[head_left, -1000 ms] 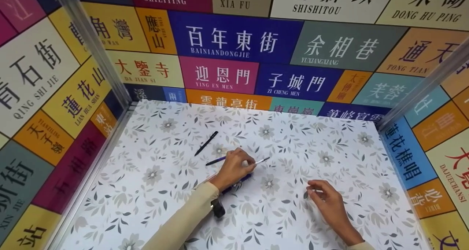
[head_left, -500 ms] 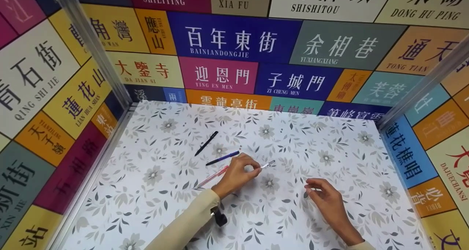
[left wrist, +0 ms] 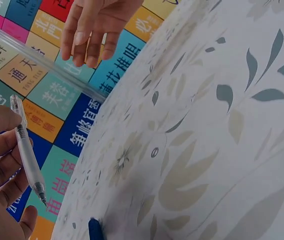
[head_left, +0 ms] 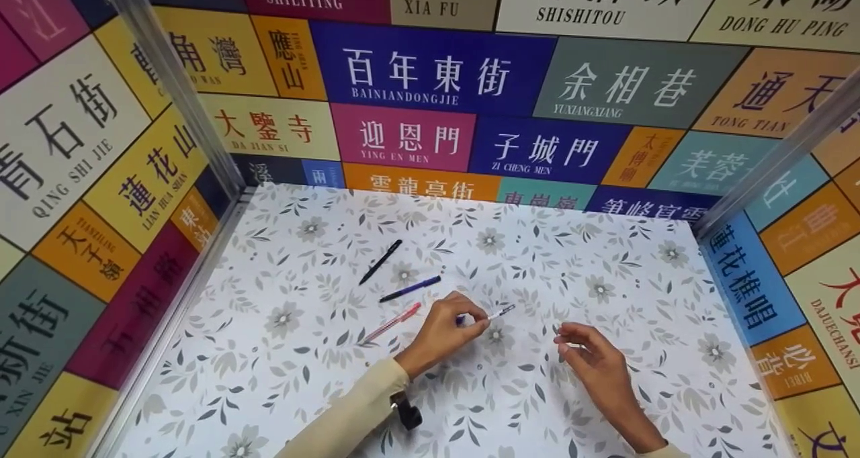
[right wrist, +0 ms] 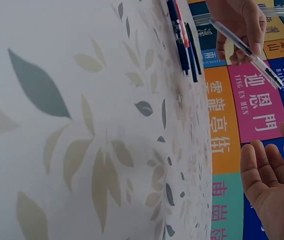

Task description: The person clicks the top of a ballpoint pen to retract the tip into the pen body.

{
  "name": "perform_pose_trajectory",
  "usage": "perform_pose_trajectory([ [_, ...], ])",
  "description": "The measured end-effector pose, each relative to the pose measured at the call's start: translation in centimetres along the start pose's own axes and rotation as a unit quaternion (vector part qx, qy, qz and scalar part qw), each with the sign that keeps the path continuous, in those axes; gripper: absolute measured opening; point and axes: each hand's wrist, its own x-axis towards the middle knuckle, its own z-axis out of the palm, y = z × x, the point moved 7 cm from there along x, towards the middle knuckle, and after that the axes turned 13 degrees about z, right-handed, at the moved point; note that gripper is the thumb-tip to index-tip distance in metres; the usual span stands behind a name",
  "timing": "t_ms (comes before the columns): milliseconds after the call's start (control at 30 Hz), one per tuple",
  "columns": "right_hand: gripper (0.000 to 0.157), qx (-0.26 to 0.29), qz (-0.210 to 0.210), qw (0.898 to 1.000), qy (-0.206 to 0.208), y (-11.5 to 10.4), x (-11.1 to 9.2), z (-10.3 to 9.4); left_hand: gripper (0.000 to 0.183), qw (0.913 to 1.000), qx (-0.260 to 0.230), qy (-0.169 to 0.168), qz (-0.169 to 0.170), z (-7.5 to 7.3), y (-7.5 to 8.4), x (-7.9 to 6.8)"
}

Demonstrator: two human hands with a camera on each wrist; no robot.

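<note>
A: Left hand first. State?
B: Left hand (head_left: 445, 325) gripping: thumb and fingers pinch a clear-barrelled pen (left wrist: 29, 156), held above the middle of the desk (head_left: 591, 250). Pointed tip bare in the left wrist view.
A: Right hand?
B: Right hand (head_left: 596, 357) well apart, over the side toward the right edge. Fingers loosely bent, slightly spread, palm unoccupied.
A: Under the left hand?
B: Something blue (left wrist: 96, 229), mostly hidden. Can't tell what.
A: Further out?
B: Three pens lying slantwise, left of centre. Red pen (head_left: 391, 324) just beside the left hand; blue pen (head_left: 410, 289) next; black pen (head_left: 380, 262) nearest the far edge. All apart.
A: Surroundings?
B: Cream sleeve (head_left: 356, 407) and black wrist device (head_left: 407, 412) on the left arm. Patterned wall of coloured name panels behind the far edge, one reading BAINIANDONGJIE (head_left: 430, 68).
</note>
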Motion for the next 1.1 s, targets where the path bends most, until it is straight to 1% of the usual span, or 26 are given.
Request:
perform_pose_trajectory([
  [233, 0.036, 0.024, -0.018, 1.000, -0.006, -1.6, -0.2, 0.9, 0.007, 0.9997, -0.024, 0.008, -0.004, 0.6, 0.9, 0.0],
  [333, 0.037, 0.032, -0.026, 0.999, -0.007, -2.2, -0.2, 1.1, 0.005, 0.9993, -0.035, 0.014, -0.002, 0.7, 1.3, -0.1],
  [467, 0.041, 0.041, -0.043, 0.998, -0.021, -3.0, -0.2, 1.6, 0.004, 0.9987, -0.048, 0.018, -0.005, 1.0, 1.6, -0.2],
  [600, 0.043, 0.044, -0.041, 0.998, -0.026, -3.3, -0.2, 2.0, 0.004, 0.9977, -0.063, 0.020, -0.014, 1.4, 1.8, -0.4],
  [800, 0.041, 0.066, -0.037, 0.997, -0.033, -3.6, -0.1, 2.6, 0.004, 0.9975, -0.065, 0.018, -0.020, 1.7, 2.1, -0.5],
  [1100, 0.041, 0.096, -0.026, 0.994, -0.049, -3.9, 0.1, 3.5, 0.005, 0.9978, -0.060, 0.026, -0.012, 1.9, 2.9, -0.5],
])
